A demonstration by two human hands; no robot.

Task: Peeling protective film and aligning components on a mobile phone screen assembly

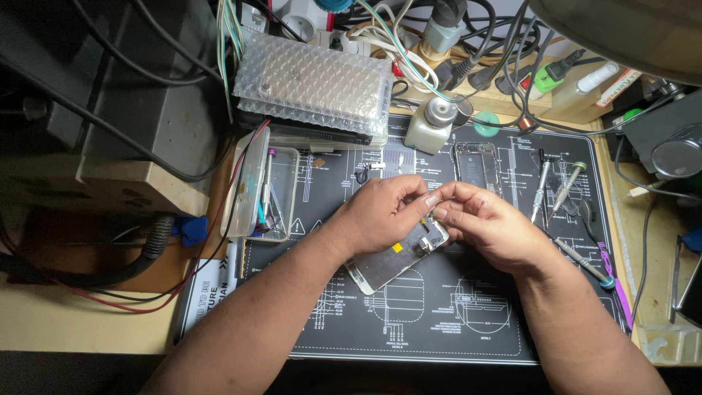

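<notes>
Two bare forearms and hands, seen from above.

Both arms enter from the lower edge of the view and show from below the elbow to the fingertips, with no sleeve or cuff reaching into view. The left hand (384, 212) and the right hand (490, 227) wear no gloves. No ring shows on the fingers that can be seen, and no watch, strap or band sits on either wrist. The forearms are broad, with fine hair along their upper sides. The fingernails that show are short and unpainted. The knuckles and backs of both hands face the camera under bright lamp light.
</notes>
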